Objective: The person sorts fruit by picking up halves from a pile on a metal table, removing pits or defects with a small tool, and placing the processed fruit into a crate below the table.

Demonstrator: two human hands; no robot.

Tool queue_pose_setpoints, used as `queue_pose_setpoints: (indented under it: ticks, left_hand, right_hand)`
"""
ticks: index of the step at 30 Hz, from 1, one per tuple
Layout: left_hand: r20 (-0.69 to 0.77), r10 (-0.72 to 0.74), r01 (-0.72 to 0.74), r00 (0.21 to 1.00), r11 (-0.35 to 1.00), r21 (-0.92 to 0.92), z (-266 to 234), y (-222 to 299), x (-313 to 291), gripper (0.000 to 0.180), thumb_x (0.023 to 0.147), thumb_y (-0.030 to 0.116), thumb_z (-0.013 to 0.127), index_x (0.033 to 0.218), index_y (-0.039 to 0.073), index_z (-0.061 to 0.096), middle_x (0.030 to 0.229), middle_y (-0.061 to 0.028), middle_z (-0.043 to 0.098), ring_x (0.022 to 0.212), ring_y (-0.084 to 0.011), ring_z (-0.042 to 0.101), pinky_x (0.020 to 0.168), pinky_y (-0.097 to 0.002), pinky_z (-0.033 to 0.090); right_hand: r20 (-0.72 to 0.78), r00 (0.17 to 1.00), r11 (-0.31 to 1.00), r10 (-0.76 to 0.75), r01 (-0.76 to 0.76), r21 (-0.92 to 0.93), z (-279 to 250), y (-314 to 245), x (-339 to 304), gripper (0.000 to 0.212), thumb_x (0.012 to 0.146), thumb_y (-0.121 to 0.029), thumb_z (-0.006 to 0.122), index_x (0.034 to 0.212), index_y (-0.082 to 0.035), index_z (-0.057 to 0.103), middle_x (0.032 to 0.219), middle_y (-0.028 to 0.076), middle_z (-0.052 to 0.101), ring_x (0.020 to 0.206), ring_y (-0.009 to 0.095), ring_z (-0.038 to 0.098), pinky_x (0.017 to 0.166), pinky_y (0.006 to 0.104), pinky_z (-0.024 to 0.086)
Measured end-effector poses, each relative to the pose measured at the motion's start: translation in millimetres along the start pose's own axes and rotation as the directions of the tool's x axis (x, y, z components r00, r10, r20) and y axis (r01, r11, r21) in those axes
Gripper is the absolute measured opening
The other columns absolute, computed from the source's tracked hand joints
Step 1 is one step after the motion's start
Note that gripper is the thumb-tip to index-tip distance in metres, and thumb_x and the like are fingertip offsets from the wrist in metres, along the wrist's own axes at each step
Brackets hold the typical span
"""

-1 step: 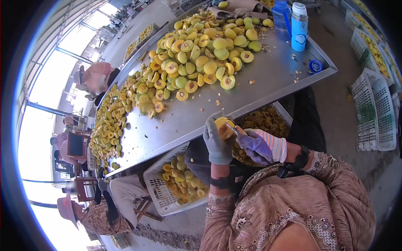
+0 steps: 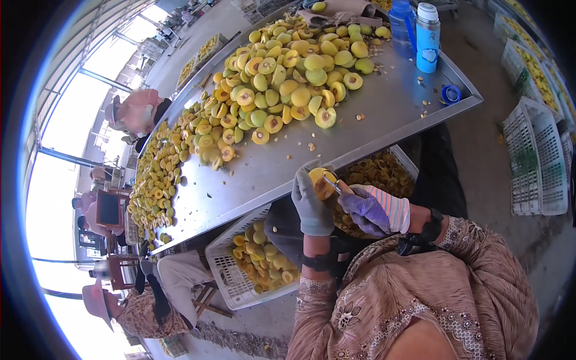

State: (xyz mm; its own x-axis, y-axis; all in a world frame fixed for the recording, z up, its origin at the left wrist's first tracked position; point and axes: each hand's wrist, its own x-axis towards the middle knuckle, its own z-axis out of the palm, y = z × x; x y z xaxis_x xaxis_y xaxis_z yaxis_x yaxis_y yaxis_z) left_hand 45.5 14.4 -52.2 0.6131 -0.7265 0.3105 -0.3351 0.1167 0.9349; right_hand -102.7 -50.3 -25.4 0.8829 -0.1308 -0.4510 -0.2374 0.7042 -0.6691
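Just off the table's near edge, my left hand (image 2: pixel 311 207), in a grey glove, grips a halved yellow stone fruit (image 2: pixel 322 185) with its cut face turned to the right. My right hand (image 2: pixel 373 211), in a purple and striped glove, is closed on a small pitting knife (image 2: pixel 343 186). The tool's metal tip touches the cut face, and most of its wooden handle is hidden by my fingers. A large heap of halved yellow-green fruit (image 2: pixel 288 87) covers the far and left parts of the metal table (image 2: pixel 360 129).
Below the table stand a white crate of fruit halves (image 2: pixel 223 282) and another crate (image 2: pixel 408 161) of darker pieces. A blue bottle (image 2: pixel 427 45), a jug (image 2: pixel 401 21) and a blue lid (image 2: pixel 451 95) occupy the right corner. Co-workers (image 2: pixel 144 309) sit leftward; crates (image 2: pixel 528 162) stand at right.
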Motion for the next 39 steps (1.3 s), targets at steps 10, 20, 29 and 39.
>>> queue_pose_setpoints:
  ticks: [10, 20, 29, 39]
  left_hand:
    - [-0.118, -0.173, 0.150, 0.978, 0.971, -0.186, 27.4, 8.9, -8.8, 0.032, 0.096, 0.027, 0.049, 0.098, -0.003, 0.059, 0.081, -0.0139, 0.065, 0.072, -0.0178, 0.063, 0.065, -0.0274, 0.052]
    - [-0.189, -0.267, 0.214, 0.945, 0.942, -0.258, 40.2, 13.7, -0.3, 0.030, 0.094, 0.025, 0.051, 0.094, -0.003, 0.060, 0.081, -0.0113, 0.064, 0.072, -0.0166, 0.062, 0.064, -0.0263, 0.051]
    - [0.172, -0.371, 0.372, 0.913, 0.578, -0.727, 45.5, 21.3, 6.0, 0.048, 0.093, 0.049, 0.042, 0.103, 0.003, 0.053, 0.085, -0.0161, 0.063, 0.063, -0.0197, 0.059, 0.053, -0.0300, 0.052]
    - [0.264, -0.042, 0.226, 0.964, 0.657, -0.719, 38.5, 14.4, 1.2, 0.049, 0.093, 0.050, 0.041, 0.105, 0.004, 0.051, 0.084, -0.0163, 0.061, 0.060, -0.0211, 0.058, 0.047, -0.0268, 0.047]
  right_hand:
    - [0.000, 1.000, 0.991, -0.013, 0.013, -0.136, -2.5, 5.3, -11.9, 0.026, 0.091, -0.039, 0.052, 0.083, -0.015, 0.048, 0.054, -0.006, 0.040, 0.038, 0.006, 0.035, 0.033, 0.0208, 0.027]
    - [0.122, 0.992, 0.999, -0.032, 0.036, -0.028, -15.6, 0.8, -20.9, 0.029, 0.092, -0.037, 0.051, 0.077, -0.013, 0.045, 0.053, -0.005, 0.036, 0.035, 0.004, 0.028, 0.031, 0.0205, 0.023]
    - [0.385, 0.922, 0.951, 0.050, -0.161, 0.263, -30.4, -4.0, -12.7, 0.031, 0.092, -0.040, 0.052, 0.080, -0.012, 0.047, 0.052, -0.005, 0.034, 0.035, 0.003, 0.025, 0.030, 0.0188, 0.021]
    - [0.413, 0.889, 0.931, 0.196, -0.301, 0.208, -22.1, -5.0, -11.9, 0.035, 0.091, -0.044, 0.051, 0.074, -0.014, 0.046, 0.050, -0.006, 0.034, 0.034, 0.002, 0.026, 0.029, 0.0187, 0.020]
